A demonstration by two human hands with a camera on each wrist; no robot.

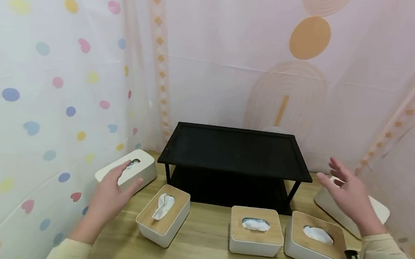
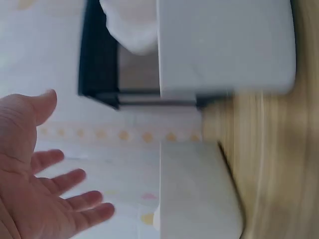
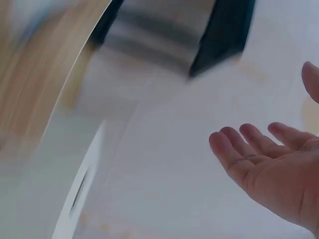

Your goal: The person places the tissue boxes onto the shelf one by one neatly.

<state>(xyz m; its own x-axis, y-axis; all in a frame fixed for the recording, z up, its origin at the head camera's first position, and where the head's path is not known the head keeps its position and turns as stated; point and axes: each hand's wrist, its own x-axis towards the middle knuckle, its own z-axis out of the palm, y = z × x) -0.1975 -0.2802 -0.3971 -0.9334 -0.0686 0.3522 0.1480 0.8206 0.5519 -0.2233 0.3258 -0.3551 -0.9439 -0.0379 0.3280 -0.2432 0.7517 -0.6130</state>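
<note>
My left hand (image 1: 110, 197) is raised with spread, relaxed fingers, nearest a white tissue box (image 1: 146, 173) at the left; in the left wrist view its palm and fingers hold nothing. On the other side, my right hand (image 1: 351, 197) hovers in front of another white tissue box (image 1: 377, 209), hiding part of it. The right wrist view shows that hand's fingers slightly bent and apart from any object. Three wood-topped tissue boxes stand nearer: one turned at an angle (image 1: 150, 220), one in the middle (image 1: 255, 248), and one right of it (image 1: 310, 255).
A black two-tier rack (image 1: 235, 149) stands at the back of the wooden table (image 1: 203, 241). Behind it hangs a pale patterned curtain (image 1: 214, 86), with a dotted curtain (image 1: 48, 134) along the left side.
</note>
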